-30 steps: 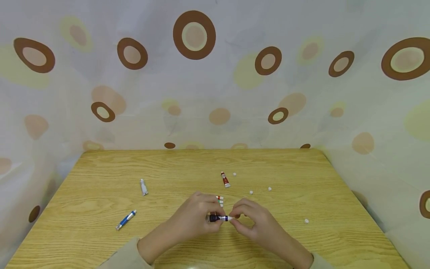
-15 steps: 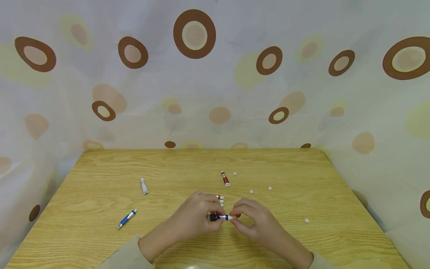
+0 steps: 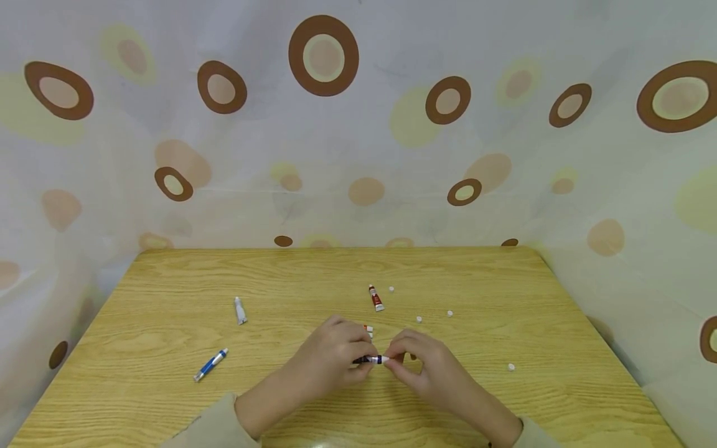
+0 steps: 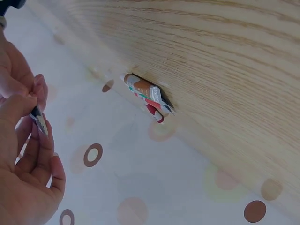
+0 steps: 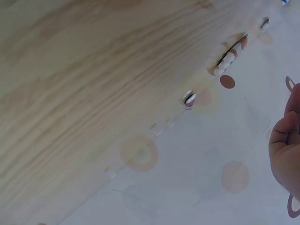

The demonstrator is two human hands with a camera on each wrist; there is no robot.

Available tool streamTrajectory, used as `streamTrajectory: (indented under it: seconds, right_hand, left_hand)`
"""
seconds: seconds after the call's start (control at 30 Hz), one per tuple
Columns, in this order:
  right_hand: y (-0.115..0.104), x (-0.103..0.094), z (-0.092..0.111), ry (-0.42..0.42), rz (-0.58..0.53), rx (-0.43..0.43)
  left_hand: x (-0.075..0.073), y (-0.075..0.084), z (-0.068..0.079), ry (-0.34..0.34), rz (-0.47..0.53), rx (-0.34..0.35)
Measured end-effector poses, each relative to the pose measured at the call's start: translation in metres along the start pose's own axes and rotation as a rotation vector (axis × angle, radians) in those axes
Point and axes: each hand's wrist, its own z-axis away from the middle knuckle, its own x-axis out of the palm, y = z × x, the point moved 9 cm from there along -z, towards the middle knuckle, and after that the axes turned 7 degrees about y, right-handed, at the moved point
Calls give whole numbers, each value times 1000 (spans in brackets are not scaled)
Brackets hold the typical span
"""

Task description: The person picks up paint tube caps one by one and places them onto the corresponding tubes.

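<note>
Beige sleeves [image 3: 215, 426] at the bottom edge, both hands up close & nearly meeting mid-table. L hand [image 3: 333, 351] has a small dark tube [image 3: 366, 359] pinched btwn thumb & fingers, roughly level, tip pointing to the person's right. R hand [image 3: 426, 367] has thumb & index narrowed on the tube's white tip [image 3: 384, 359], so the tube's basically bridging the 2 hands. Can't tell what the other R fingers are doing, tbh, they're mostly hidden.

Bit further out: a lone white cap [image 3: 511, 368] well off to the R, and a blue/silver pen-shaped thing [image 3: 211, 365] lying at a slant on the L (pen or tube, idk). Just past the L hand there's a bunch of small tubes [image 3: 368, 329], white ends showing, rest blocked; the L wrist cam shows one w/ an orange-brown label.

Next, 2 more caps [image 3: 419, 319] near each other R of center, plus a whitish tube [image 3: 240, 310] on the L. Behind those, a red tube [image 3: 376, 298] w/ another cap [image 3: 391, 289] just beside it.

Then the wood-grain table [image 3: 313, 274] ends at a pale sheet [image 3: 381, 149] w/ brown rings & peach/yellow blobs.
</note>
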Motion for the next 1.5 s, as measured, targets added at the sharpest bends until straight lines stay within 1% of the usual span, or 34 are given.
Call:
streamTrajectory:
  seconds: [0.13, 0.27, 0.33, 0.4, 0.5, 0.6, 0.67, 0.77, 0.9, 1.0, 1.2, 1.33, 1.5]
  right_hand:
    - [10, 2, 0, -30, -47, 127]
    - [19, 6, 2, -62, -76, 229]
    - [23, 7, 3, -79, -85, 275]
    - [26, 8, 4, -91, -90, 306]
    - [28, 9, 4, -99, -90, 320]
    - [28, 9, 3, -92, -78, 307]
    - [29, 9, 3, -80, -65, 298]
    - [30, 5, 3, -50, -40, 285]
    - [32, -2, 5, -12, -8, 262]
    - [32, -7, 6, 9, 6, 244]
    - [34, -17, 8, 40, 35, 215]
    - [36, -24, 10, 48, 50, 196]
    - [40, -32, 13, 62, 71, 193]
  left_hand:
    - [-1, 5, -1, 46, -92, 77]
    - [0, 10, -2, 41, -169, 135]
    - [0, 12, -2, 37, -188, 149]
    - [1, 12, -2, 25, -185, 141]
    - [3, 7, -2, 9, -143, 85]
    - [5, -2, -1, -26, -64, -12]
    - [8, -8, 1, -60, -13, -82]
    - [15, -17, 4, -124, 39, -180]
    - [23, -27, 8, -198, 67, -270]
    - [30, -32, 12, -242, 68, -301]
    - [43, -40, 20, -311, 70, -337]
    - [49, -44, 23, -329, 76, -352]
    - [54, -46, 25, -347, 71, -349]
